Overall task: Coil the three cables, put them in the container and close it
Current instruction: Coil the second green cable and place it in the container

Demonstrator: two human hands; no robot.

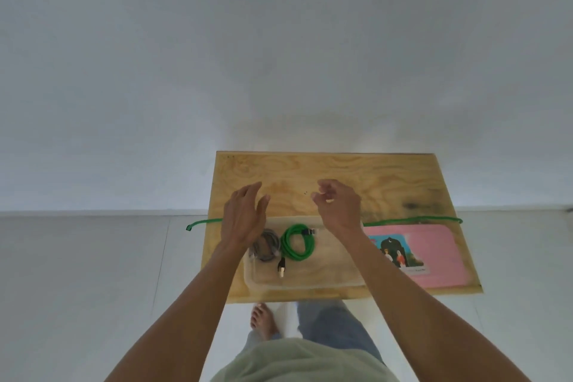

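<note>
A clear plastic container [310, 284] sits on the wooden board near its front edge. Inside it lie a coiled green cable [298, 242] and, to its left, a coiled grey cable [266, 246]. A third green cable [412, 220] lies stretched straight across the board behind the container, its left end hanging over the board's edge. My left hand [245, 214] hovers over the container's back left corner, fingers spread, holding nothing. My right hand [336, 205] hovers over the back right, fingers curled loosely, with nothing visible in it. The pink lid [440, 254] lies flat to the right.
The wooden board [341, 170] is a small tabletop against a white wall. Below it are a pale tiled floor, my bare foot [263, 321] and my legs in jeans. The pink lid carries a picture sticker.
</note>
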